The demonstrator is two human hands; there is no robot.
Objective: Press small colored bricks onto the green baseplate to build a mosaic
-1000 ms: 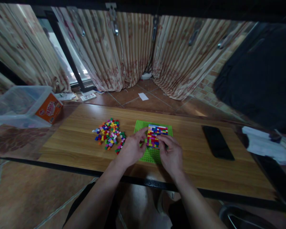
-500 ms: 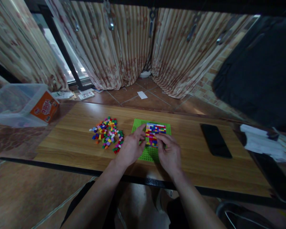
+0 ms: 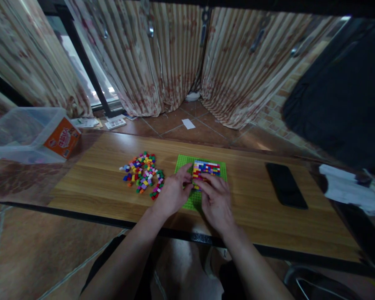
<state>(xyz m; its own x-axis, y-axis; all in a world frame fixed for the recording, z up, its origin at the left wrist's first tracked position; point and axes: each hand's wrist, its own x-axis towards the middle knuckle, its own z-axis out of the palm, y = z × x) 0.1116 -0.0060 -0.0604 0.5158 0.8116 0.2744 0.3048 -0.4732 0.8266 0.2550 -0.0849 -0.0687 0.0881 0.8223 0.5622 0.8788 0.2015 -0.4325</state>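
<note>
A bright green studded baseplate (image 3: 192, 204) lies on the wooden table, bearing a block of multicoloured toy bricks (image 3: 206, 167) in tight rows. My left hand (image 3: 173, 189) rests at the block's left edge, its thumb and index finger apart around that side. From the right, my right hand (image 3: 217, 202) reaches over the block with fingers stretched out and fingertips on its lower left part. The hand covers much of the lower rows. Whether a small brick lies under those fingertips is hidden. Left of my hands is a loose pile of small coloured bricks (image 3: 143, 173).
A black phone (image 3: 286, 185) lies on the table (image 3: 253, 225) to the right. At the far left stands a clear plastic bin (image 3: 28, 137) with an orange label. White papers (image 3: 346, 187) are beyond the table's right end. Curtains (image 3: 171, 62) hang behind.
My right hand has moved left across the brick block, and its fingers have gone from a pinch to stretched out. My left hand stays at the block's left edge. The view has shifted slightly.
</note>
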